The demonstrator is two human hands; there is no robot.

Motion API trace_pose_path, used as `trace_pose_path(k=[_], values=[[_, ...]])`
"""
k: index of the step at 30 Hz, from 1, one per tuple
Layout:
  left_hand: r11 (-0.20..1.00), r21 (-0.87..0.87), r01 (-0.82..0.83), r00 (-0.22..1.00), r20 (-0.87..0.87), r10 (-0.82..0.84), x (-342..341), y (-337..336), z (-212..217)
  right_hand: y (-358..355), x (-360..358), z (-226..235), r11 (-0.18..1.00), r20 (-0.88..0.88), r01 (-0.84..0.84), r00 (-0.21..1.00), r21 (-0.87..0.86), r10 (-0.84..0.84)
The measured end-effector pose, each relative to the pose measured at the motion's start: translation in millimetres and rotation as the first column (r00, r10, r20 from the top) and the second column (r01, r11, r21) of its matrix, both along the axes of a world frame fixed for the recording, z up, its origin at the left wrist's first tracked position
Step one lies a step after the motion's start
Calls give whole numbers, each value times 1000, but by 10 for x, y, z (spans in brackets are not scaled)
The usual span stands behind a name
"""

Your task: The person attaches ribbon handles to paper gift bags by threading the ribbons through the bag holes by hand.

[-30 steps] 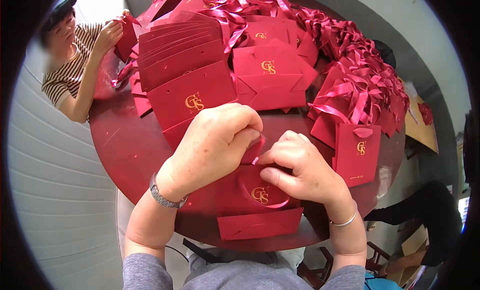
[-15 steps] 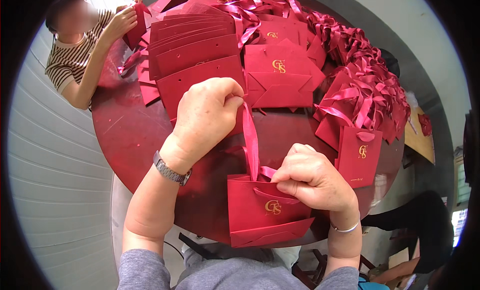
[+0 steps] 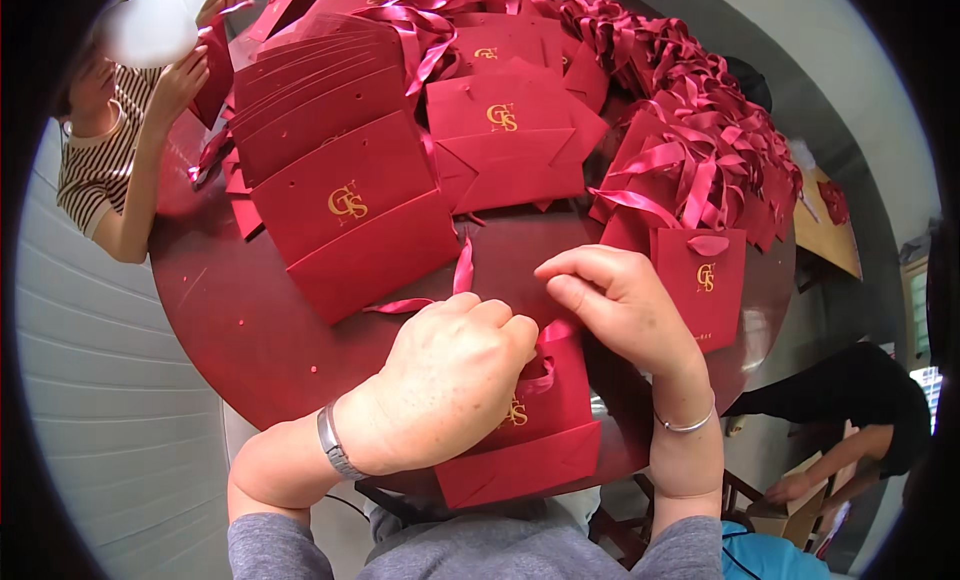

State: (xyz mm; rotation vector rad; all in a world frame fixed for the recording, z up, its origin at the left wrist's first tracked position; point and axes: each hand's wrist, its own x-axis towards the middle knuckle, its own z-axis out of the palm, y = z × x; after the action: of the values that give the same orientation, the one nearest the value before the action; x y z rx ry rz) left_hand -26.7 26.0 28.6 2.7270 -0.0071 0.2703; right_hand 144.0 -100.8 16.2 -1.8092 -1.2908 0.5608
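Note:
A small red paper gift bag (image 3: 540, 450) with a gold emblem stands at the table's near edge, partly covered by my left hand (image 3: 440, 385). That hand is closed at the bag's mouth, gripping the satin ribbon. Loose tails of the pinkish-red ribbon (image 3: 464, 267) stick out beyond its knuckles, while a ribbon loop (image 3: 538, 375) shows at the bag's front. Its fingertips are hidden from view. Above and right of the bag hovers my right hand (image 3: 630, 305), fingers stretched forward and thumb a little apart, with nothing visible between them.
A fanned stack of red bags (image 3: 350, 210) lies at left on the round dark-red table (image 3: 240, 355). Another flat pile (image 3: 510, 165) is behind. Ribboned bags (image 3: 700, 270) crowd the right side. A person in stripes (image 3: 120, 170) handles a bag far left; another person (image 3: 850, 410) reaches into a box.
My left hand has come down and toward me, over the bag's mouth. My right hand has released the ribbon and moved up and away. The bag tilts slightly differently; the view has shifted.

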Motion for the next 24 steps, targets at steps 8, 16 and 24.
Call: trace_pose_path(k=[8, 16, 24], values=[[950, -301, 78, 991, -83, -108, 41, -73, 0, 52, -19, -26, 942, -95, -223, 974, -249, 206], [860, -491, 138, 987, -2, -160, -39, -156, 180, 62, -37, 3, 898, -589, -417, 764, -138, 265], [767, -635, 92, 996, 46, -81, 34, -109, 72, 44, -30, -240, 983, -94, 183, 979, 29, -180]])
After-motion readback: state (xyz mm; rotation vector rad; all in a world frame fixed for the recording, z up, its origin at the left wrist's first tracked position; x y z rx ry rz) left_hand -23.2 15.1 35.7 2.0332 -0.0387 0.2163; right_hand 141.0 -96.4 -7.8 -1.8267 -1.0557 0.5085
